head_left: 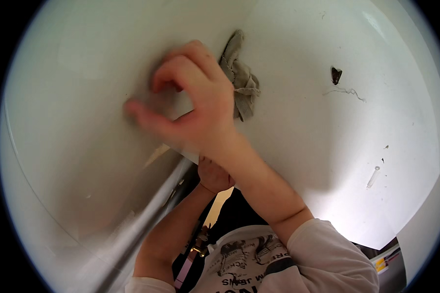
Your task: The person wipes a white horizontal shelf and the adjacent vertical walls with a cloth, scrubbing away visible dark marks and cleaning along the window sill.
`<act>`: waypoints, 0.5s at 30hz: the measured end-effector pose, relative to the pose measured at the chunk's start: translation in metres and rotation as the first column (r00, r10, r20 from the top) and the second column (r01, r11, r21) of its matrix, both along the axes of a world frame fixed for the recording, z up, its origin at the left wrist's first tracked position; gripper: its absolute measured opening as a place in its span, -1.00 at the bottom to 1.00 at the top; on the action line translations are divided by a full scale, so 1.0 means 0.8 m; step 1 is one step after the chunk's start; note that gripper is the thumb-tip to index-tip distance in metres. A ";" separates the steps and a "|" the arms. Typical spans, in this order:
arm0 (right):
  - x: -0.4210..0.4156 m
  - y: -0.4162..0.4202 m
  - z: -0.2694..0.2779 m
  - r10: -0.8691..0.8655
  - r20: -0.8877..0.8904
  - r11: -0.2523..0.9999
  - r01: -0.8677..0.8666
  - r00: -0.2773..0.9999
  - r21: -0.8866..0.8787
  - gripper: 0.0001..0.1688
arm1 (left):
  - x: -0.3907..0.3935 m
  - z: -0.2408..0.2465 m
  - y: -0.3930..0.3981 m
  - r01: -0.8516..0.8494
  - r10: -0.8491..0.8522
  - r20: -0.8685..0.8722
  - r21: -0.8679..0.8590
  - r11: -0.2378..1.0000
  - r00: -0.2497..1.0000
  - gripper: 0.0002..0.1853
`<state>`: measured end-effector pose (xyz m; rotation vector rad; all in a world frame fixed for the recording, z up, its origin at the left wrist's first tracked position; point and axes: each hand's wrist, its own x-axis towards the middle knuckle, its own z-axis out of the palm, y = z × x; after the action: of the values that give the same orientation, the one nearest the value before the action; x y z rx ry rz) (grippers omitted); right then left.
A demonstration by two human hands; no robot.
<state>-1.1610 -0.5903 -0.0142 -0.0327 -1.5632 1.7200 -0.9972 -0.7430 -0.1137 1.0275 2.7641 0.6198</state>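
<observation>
My right hand (pixel 205 95) is raised over the white surface (pixel 286 110), blurred by motion. Its thumb and fingers curve apart with a gap between them, and nothing shows in it. Just beyond the knuckles, a crumpled grey-green cloth (pixel 244 80) lies on the surface, partly covered by the hand. Lower down, my left hand (pixel 214 174) is at the near edge of the surface, close to my body. The right wrist hides some of its fingers, so I cannot tell whether it grips the edge.
A small dark moth-like thing (pixel 336 75) lies at the right, above a wavy thread (pixel 346 92). Nearer me is a small clear tube (pixel 373 177) among dark crumbs (pixel 383 160). A metallic strip (pixel 146 216) runs diagonally along a glossy pale panel (pixel 58 146) at the left.
</observation>
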 end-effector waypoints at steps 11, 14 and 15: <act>-0.009 0.005 0.011 -0.011 0.003 0.999 0.011 1.000 -0.034 -0.65 | -0.006 0.000 0.005 0.032 -0.024 -0.135 0.063 0.997 0.991 -0.60; -0.008 0.009 0.011 0.009 0.004 1.000 -0.009 1.000 -0.002 -0.65 | -0.006 0.001 0.003 0.021 -0.015 -0.122 0.052 0.998 0.992 -0.57; -0.008 0.007 0.011 0.008 -0.001 1.000 -0.008 1.000 -0.020 -0.65 | -0.006 0.001 0.005 0.018 -0.010 -0.128 0.067 0.998 0.992 -0.56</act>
<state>-1.1673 -0.5844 -0.0052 -0.0353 -1.5471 1.7420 -1.0018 -0.7391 -0.1128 1.1378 2.8602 0.6730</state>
